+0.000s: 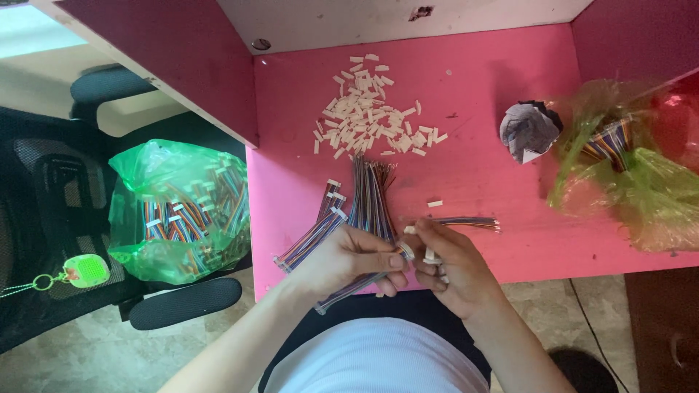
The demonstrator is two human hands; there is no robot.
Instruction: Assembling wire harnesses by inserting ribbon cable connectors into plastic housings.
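Pink bench (473, 182) between dark red side panels, carrying wire bundles and small plastic parts.

Working at the bench's near edge: left hand (348, 258) gripping a long bundle of multicoloured wires (368, 207), fanning away toward the pile of white connector housings (371, 109); right hand (455, 266) just beside it, pinching one short ribbon cable (466, 222) and cupping a few white housings, fingertips of both hands nearly touching. Lying just left of the bundle, finished cables (313, 236) with white ends. Sitting right of the pile, a crumpled paper wad (528, 131), and beyond that a green plastic bag (641, 175) of cables. Resting on the black chair (65, 211) left of the bench, another green bag (178, 211) full of cables.
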